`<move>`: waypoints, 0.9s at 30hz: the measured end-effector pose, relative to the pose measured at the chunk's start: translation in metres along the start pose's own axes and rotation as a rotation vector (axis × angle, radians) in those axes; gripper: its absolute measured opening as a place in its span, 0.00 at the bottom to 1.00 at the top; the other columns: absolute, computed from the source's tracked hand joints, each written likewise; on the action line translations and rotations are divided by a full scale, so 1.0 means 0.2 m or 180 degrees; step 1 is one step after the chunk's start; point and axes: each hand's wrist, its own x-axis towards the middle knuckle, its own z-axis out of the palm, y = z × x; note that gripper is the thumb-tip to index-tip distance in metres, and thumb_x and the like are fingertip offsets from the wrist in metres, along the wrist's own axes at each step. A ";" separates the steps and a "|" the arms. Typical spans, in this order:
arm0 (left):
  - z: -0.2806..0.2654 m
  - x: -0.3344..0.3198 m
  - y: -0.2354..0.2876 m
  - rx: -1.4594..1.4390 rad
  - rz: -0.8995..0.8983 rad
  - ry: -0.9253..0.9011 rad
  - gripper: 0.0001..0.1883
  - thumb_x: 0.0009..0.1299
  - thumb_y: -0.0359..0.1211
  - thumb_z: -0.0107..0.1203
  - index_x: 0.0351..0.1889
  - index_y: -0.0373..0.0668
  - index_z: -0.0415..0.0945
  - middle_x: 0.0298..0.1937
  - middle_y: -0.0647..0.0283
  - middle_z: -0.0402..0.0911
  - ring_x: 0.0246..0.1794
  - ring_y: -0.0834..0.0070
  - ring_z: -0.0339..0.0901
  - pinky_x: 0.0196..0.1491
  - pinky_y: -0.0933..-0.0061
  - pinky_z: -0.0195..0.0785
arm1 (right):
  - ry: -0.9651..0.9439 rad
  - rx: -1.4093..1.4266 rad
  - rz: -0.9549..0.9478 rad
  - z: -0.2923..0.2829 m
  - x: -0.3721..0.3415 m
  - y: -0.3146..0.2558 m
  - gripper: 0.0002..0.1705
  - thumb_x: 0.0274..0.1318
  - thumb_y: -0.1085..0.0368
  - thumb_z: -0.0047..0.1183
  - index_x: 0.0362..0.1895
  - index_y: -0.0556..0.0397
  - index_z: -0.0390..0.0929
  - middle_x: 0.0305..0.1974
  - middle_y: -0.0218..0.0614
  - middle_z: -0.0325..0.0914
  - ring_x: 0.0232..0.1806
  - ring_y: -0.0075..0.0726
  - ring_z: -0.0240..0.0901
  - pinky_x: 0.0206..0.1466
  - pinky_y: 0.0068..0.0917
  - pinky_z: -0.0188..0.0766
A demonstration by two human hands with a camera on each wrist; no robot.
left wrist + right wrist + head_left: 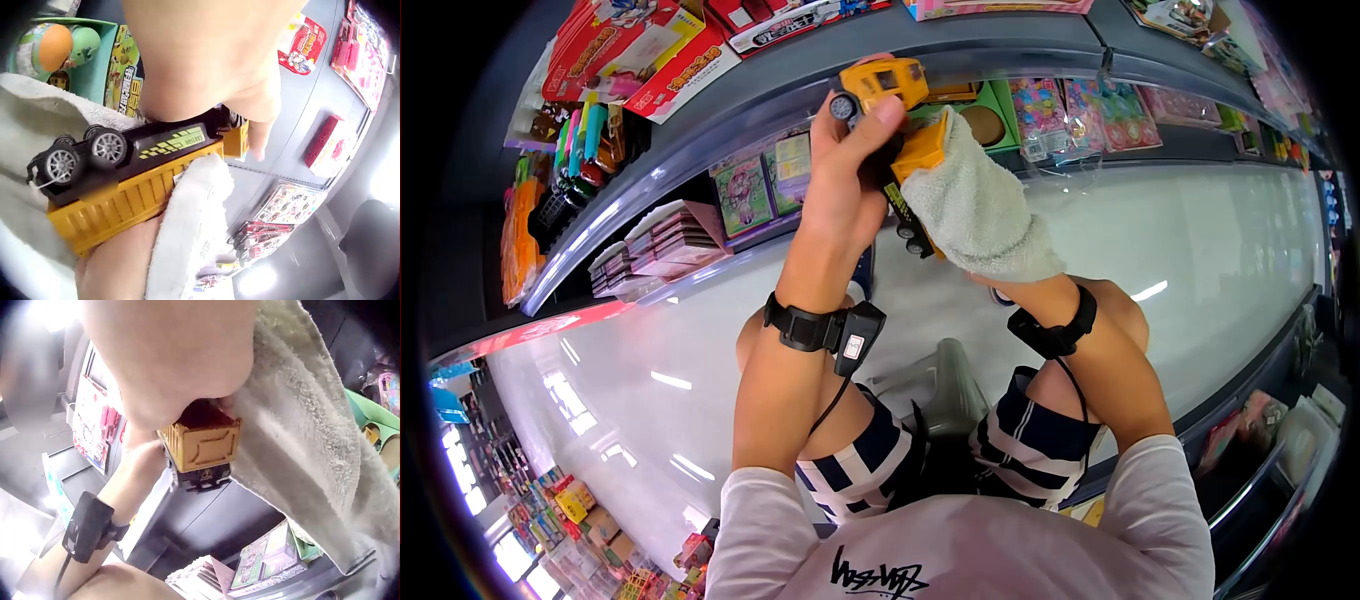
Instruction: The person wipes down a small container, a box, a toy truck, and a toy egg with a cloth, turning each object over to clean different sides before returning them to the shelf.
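A toy dump truck [900,82] with a yellow cab, a yellow ribbed bed and a black chassis is held up in front of the shelf. My left hand [845,165] grips it by the cab, thumb across the cab's side. A light grey towel [980,210] drapes over my right hand [175,362] and hides most of it in the head view. The right hand holds the towel at the truck's bed [128,206], with fingers reaching into the bed. In the left wrist view the black wheels [109,147] and green-marked chassis face the camera.
Shelf edges [960,65] run close behind the truck. A green box [1000,105] with toy eggs, flat packs [745,190] and stacked pink booklets [665,245] fill the lower shelf. Red boxes [640,60] stand above left. A grey stool [950,385] is between the person's legs.
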 end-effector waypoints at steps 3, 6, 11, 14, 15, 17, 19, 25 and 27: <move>0.04 0.00 -0.04 0.0254 -0.0078 0.0004 0.26 0.71 0.29 0.64 0.66 0.41 0.69 0.54 0.55 0.84 0.60 0.65 0.80 0.63 0.63 0.74 | -0.0165 0.0769 0.0469 0.13 -0.19 0.08 0.26 0.60 0.66 0.60 0.64 0.43 0.79 0.64 0.39 0.78 0.62 0.53 0.76 0.65 0.44 0.73; 0.07 0.00 -0.12 0.0548 0.0067 0.0143 0.28 0.67 0.27 0.69 0.64 0.37 0.70 0.49 0.61 0.83 0.51 0.75 0.81 0.57 0.72 0.74 | 0.0039 0.0895 0.0595 0.10 -0.18 0.10 0.24 0.61 0.65 0.59 0.62 0.43 0.80 0.63 0.40 0.78 0.60 0.52 0.78 0.63 0.42 0.73; 0.06 0.00 -0.13 0.0785 0.0748 0.0835 0.19 0.72 0.29 0.65 0.57 0.38 0.71 0.43 0.65 0.83 0.44 0.77 0.81 0.54 0.75 0.74 | -0.0920 0.0473 0.0443 -0.15 0.15 0.01 0.26 0.59 0.61 0.62 0.62 0.50 0.79 0.61 0.41 0.78 0.56 0.53 0.79 0.55 0.40 0.75; 0.05 -0.02 -0.07 0.0384 0.0695 0.1329 0.15 0.72 0.31 0.62 0.53 0.40 0.72 0.46 0.63 0.81 0.43 0.76 0.81 0.50 0.72 0.75 | 0.0484 0.0825 0.0361 0.10 0.04 -0.03 0.27 0.57 0.58 0.64 0.60 0.52 0.79 0.58 0.42 0.78 0.51 0.56 0.78 0.51 0.40 0.76; 0.03 -0.03 -0.04 0.0341 0.0595 0.1335 0.16 0.72 0.32 0.62 0.54 0.40 0.72 0.46 0.63 0.80 0.43 0.75 0.81 0.50 0.72 0.75 | 0.0474 0.0813 0.0374 0.09 0.04 -0.04 0.27 0.57 0.58 0.64 0.60 0.52 0.79 0.58 0.42 0.78 0.51 0.56 0.78 0.51 0.40 0.76; 0.02 -0.03 -0.03 0.0529 0.0780 0.1494 0.16 0.71 0.32 0.62 0.53 0.39 0.72 0.45 0.61 0.81 0.43 0.73 0.81 0.49 0.71 0.75 | 0.0475 0.1601 0.0198 0.07 0.05 -0.05 0.31 0.57 0.54 0.64 0.63 0.52 0.76 0.59 0.45 0.76 0.53 0.57 0.76 0.55 0.43 0.75; 0.00 -0.05 -0.01 0.0639 0.0854 0.1533 0.13 0.71 0.36 0.60 0.47 0.37 0.80 0.48 0.59 0.82 0.49 0.68 0.81 0.58 0.67 0.72 | 0.0157 0.1516 0.0070 0.14 -0.01 -0.02 0.35 0.61 0.53 0.61 0.70 0.51 0.69 0.64 0.48 0.72 0.62 0.57 0.71 0.63 0.46 0.70; -0.14 -0.08 0.15 0.0134 0.1049 0.1055 0.11 0.69 0.33 0.58 0.44 0.35 0.76 0.37 0.56 0.82 0.41 0.64 0.81 0.50 0.64 0.75 | -0.2023 0.1064 -0.0007 -0.17 0.33 -0.09 0.35 0.62 0.56 0.59 0.72 0.49 0.67 0.67 0.46 0.71 0.69 0.52 0.67 0.71 0.47 0.63; -0.11 -0.10 0.17 -0.0241 0.1007 0.1016 0.12 0.69 0.32 0.56 0.45 0.33 0.76 0.37 0.55 0.82 0.39 0.61 0.81 0.50 0.61 0.77 | -0.3292 0.0987 0.0229 -0.31 0.42 -0.15 0.36 0.63 0.56 0.58 0.74 0.47 0.66 0.71 0.44 0.68 0.74 0.47 0.64 0.77 0.46 0.58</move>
